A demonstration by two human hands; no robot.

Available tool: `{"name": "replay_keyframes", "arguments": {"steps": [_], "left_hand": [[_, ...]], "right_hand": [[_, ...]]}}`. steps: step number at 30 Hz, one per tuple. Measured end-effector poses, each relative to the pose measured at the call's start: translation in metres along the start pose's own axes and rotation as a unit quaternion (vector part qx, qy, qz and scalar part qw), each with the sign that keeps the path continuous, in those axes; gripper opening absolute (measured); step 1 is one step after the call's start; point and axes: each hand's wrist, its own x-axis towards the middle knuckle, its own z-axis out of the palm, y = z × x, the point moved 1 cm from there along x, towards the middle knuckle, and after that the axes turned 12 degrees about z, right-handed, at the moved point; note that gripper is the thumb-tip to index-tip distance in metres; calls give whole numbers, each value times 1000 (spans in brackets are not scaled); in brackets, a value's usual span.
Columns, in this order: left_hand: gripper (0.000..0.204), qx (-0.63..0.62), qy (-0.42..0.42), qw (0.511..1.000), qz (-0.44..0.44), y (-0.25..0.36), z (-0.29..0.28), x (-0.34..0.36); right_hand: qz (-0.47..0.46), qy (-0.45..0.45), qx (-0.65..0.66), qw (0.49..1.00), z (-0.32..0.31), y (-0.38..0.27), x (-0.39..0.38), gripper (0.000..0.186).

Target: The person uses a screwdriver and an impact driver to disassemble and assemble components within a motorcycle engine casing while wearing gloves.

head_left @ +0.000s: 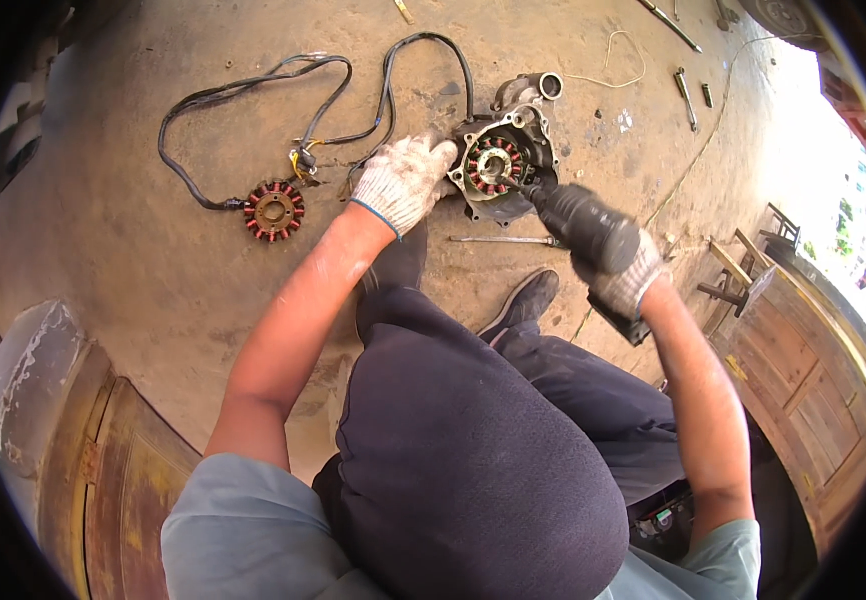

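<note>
In a white knit glove, my left hand (401, 182) grips the left edge of a grey metal engine cover (534, 122) lying on the floor. A stator (481, 158) with copper-coloured windings sits inside the cover's round opening. My right hand (639, 278), also gloved, is closed around a dark cordless power driver (588, 226). The driver points left, its bit reaching the stator's lower right; whether the bit sits in a screw cannot be made out. Left of the cover lies a loose stator (274, 192), joined to a black cable (190, 104).
A metal rod (501, 239) lies just below the cover. Farther right are a wrench-like tool (687, 98) and a long bar (669, 24). Wooden panels (791, 370) stand at the right, with another wooden piece (143, 460) at the left. My shoe (528, 303) rests near the driver.
</note>
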Motion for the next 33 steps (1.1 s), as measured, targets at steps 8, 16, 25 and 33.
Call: {"name": "replay_keyframes", "arguments": {"steps": [8, 16, 25, 33], "left_hand": [[53, -26, 9, 999, 27, -4, -6, 4], [55, 3, 11, 999, 42, -4, -12, 1], [39, -347, -31, 934, -79, 96, -2, 39], [29, -376, 64, 921, -74, 111, 7, 38]], "right_hand": [[-40, 150, 60, 986, 28, 5, -10, 30], [10, 21, 12, 1000, 0, -10, -5, 25], [-22, 19, 15, 999, 19, 15, -2, 32], [-65, 92, 173, 979, 24, 37, -12, 35]]}}
